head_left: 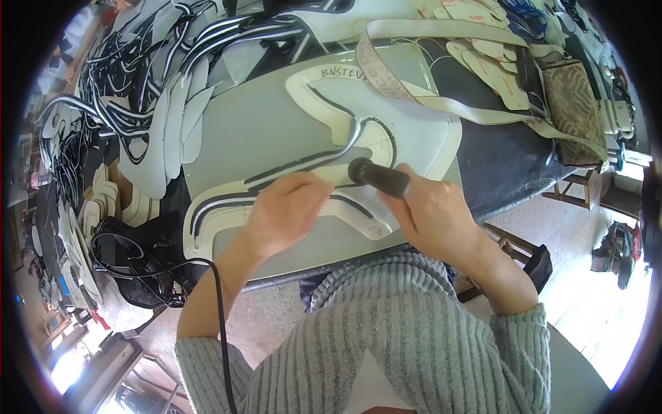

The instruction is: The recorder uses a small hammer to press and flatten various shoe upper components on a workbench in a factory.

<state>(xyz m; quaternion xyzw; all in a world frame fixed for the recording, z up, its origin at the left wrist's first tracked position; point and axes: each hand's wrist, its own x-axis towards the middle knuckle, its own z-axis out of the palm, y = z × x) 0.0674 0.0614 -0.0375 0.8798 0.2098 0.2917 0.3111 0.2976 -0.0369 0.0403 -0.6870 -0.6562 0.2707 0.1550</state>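
On the table lies a cream template (303, 86) with curved arms, carrying black-and-white striped strips (296, 164) along its curves. My right hand (438, 210) grips a dark, round-ended tool (380, 178) that looks like a hammer, its round end over the middle of the template. Just left of it, my left hand (286, 210) rests low over the template and a strip, fingers curled and pressed together. What those fingers pinch, if anything, is hidden. A silvery strip end (355, 131) curves up above the tool.
A pale webbing strap (441, 27) loops over the template's far right, leading to a patterned pouch (576, 103). Bundled striped strips (131, 83) and white cut pieces (172, 131) crowd the left. Cream cut pieces (486, 65) lie far right. A black cable (219, 310) hangs by my left arm.
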